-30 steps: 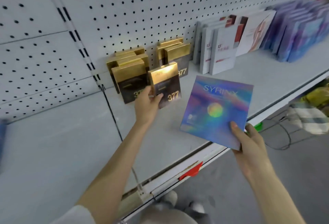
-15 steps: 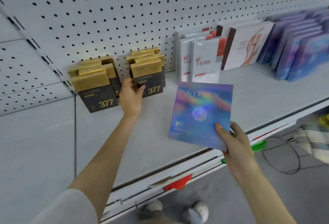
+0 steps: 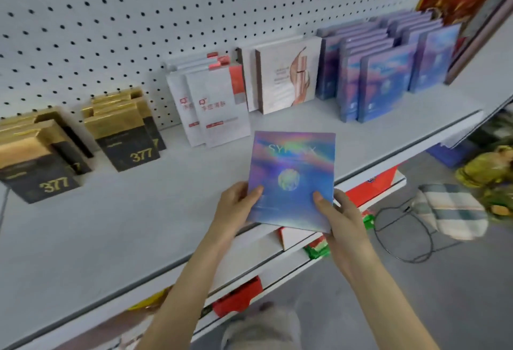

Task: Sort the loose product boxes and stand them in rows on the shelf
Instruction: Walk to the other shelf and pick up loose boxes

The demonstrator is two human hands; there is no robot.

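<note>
Once my left hand (image 3: 237, 205) had left the gold-and-black boxes (image 3: 125, 138) and come across, the iridescent box (image 3: 291, 180) was held in both hands. The left hand gripped its lower left edge, thumb on the face, and my right hand (image 3: 341, 219) pinched the lower right corner as before. I held the box upright, face toward me, over the front edge of the shelf (image 3: 138, 224), in front of the white boxes (image 3: 219, 105) and a little to their right. The gold-and-black boxes stood in two rows well to the left of the white boxes, and nothing touched them. I judged that sort finished. The matching blue-purple boxes (image 3: 383, 80) stood in rows to the right of the white boxes, past a pair of pale boxes, so I judged this one belonged at the front of a row there.
</note>
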